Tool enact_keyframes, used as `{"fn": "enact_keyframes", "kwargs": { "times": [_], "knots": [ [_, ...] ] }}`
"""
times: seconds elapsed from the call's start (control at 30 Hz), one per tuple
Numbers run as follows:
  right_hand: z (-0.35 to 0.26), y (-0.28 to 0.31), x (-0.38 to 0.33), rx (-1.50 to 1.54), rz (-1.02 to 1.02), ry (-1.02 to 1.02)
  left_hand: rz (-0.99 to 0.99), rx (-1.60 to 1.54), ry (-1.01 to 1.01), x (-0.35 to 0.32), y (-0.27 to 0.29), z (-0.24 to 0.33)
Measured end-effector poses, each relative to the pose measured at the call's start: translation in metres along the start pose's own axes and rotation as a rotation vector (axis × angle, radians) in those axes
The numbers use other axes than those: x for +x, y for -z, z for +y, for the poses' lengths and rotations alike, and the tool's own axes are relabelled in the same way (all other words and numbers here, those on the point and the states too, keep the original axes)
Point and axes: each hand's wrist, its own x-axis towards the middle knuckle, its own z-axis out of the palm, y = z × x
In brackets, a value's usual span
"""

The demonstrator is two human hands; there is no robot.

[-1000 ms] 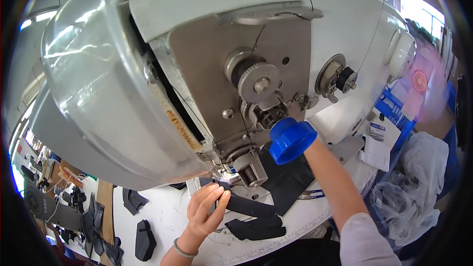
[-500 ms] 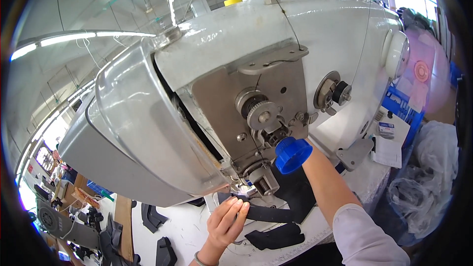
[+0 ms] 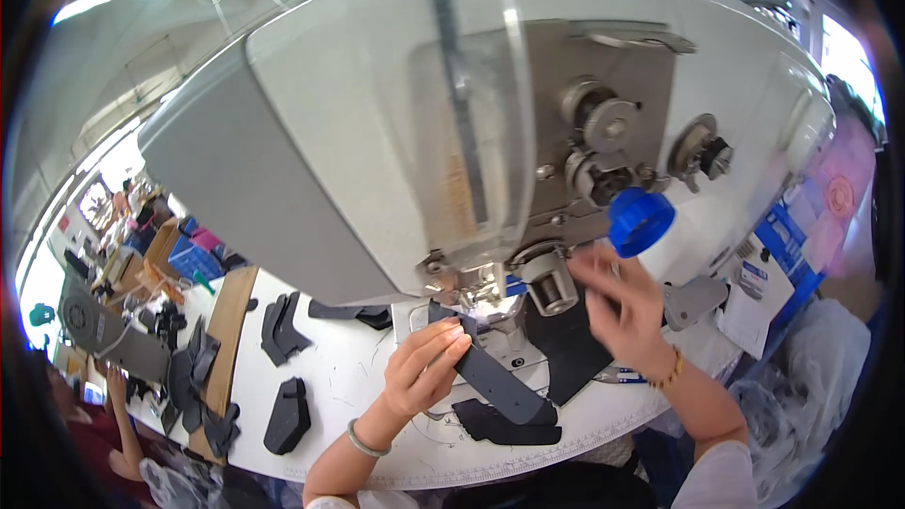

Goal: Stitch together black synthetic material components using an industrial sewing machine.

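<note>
While the left hand (image 3: 426, 369) still pinches the dark strap (image 3: 497, 377), the right hand (image 3: 617, 306) has dropped, fingers loosely spread.

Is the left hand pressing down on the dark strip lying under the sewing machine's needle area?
Yes, the left hand rests its fingers on the dark strip below the sewing machine.

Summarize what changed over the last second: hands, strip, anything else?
The right hand dropped from the blue-capped bottle on the machine toward the black material near the needle. The view swung, so the sewing machine head fills more of the frame. The left hand still pinches the dark strip at the presser foot; cut pieces still lie on the table.
</note>
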Motion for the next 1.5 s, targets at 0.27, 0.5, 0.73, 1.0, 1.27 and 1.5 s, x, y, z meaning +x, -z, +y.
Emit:
{"fn": "enact_keyframes", "kwargs": {
  "times": [0.27,0.5,0.73,1.0,1.27,1.5],
  "knots": [
    [-0.026,-0.026,-0.003,-0.223,-0.307,0.409,0.111,-0.019,0.127,0.003,0.007,0.008],
    [-0.007,-0.033,-0.008,-0.19,-0.308,0.371,-0.063,0.1,-0.022,0.012,0.008,0.008],
    [0.005,-0.027,-0.012,-0.122,-0.429,0.329,-0.16,0.078,-0.01,0.012,0.004,0.009],
    [0.007,-0.026,-0.012,-0.1,-0.491,0.323,-0.114,0.138,0.037,0.016,0.002,0.012],
    [0.005,-0.025,-0.011,-0.167,-0.449,0.36,-0.162,0.135,0.026,0.02,0.005,0.011],
    [0.003,-0.027,-0.013,-0.164,-0.506,0.264,-0.191,0.124,0.057,0.025,0.007,0.01]
  ]
}}
